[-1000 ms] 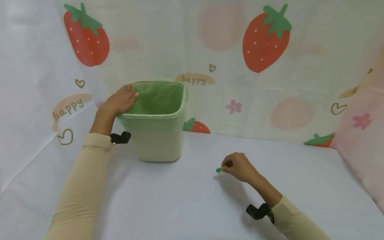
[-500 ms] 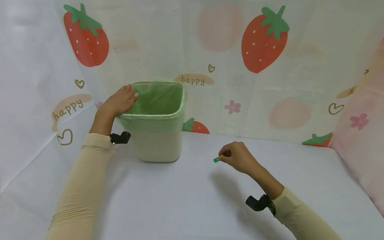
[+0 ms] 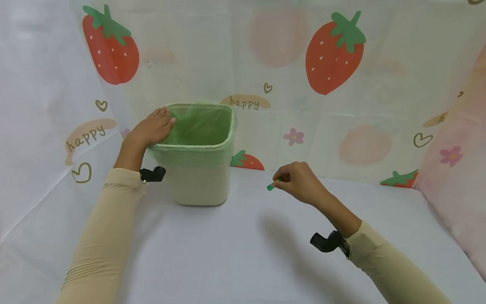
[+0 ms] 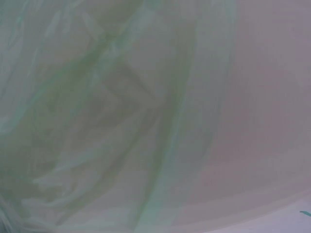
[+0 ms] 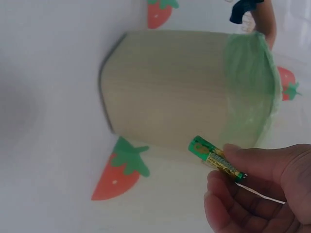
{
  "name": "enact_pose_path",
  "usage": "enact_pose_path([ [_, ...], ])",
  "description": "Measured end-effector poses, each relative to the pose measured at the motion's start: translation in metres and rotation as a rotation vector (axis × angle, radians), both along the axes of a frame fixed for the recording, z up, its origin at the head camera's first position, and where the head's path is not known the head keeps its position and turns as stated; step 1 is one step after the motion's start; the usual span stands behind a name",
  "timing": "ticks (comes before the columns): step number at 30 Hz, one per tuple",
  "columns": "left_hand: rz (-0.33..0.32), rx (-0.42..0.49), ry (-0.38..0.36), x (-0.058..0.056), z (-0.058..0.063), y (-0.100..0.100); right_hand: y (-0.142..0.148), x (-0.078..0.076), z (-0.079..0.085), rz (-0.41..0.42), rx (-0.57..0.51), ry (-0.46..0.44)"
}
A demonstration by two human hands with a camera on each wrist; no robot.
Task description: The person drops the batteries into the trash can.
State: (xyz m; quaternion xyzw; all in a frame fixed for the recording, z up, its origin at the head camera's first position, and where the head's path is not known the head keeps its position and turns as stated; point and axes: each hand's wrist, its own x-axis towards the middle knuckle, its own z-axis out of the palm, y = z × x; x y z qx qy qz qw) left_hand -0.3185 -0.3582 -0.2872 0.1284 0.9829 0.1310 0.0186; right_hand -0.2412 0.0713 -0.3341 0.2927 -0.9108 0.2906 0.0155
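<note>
In the head view my left hand (image 3: pixel 152 127) rests on the left rim of a cream trash can (image 3: pixel 201 179) lined with a thin green bag (image 3: pixel 205 125). The left wrist view is filled by the bag's folds (image 4: pixel 107 107) over the can's outer wall (image 4: pixel 262 111). My right hand (image 3: pixel 300 182) is raised over the table, to the right of the can and apart from it. Between thumb and fingertips it pinches a small green and gold battery (image 5: pixel 217 159). Its green end (image 3: pixel 270 187) points toward the can in the head view.
A white cloth (image 3: pixel 212 253) covers the table. Behind it hangs a backdrop (image 3: pixel 281 101) printed with strawberries, hearts and flowers, close behind the can. A pinkish side panel (image 3: pixel 467 169) stands at the right. Each wrist carries a black camera mount (image 3: pixel 327 242).
My right hand has risen from near the table with the battery and shifted slightly away from me; its shadow has spread from it. The left hand and the trash can have stayed put.
</note>
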Motion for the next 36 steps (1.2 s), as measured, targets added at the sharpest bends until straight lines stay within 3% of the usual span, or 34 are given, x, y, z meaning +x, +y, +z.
enact_pose_path([
  [24,-0.006,-0.011,0.018,0.000,0.002,0.007,-0.041,-0.025,0.095,0.055,-0.112,0.128],
  [36,0.001,0.014,-0.009,0.001,0.003,0.011,-0.079,-0.036,0.115,0.088,-0.150,0.102],
])
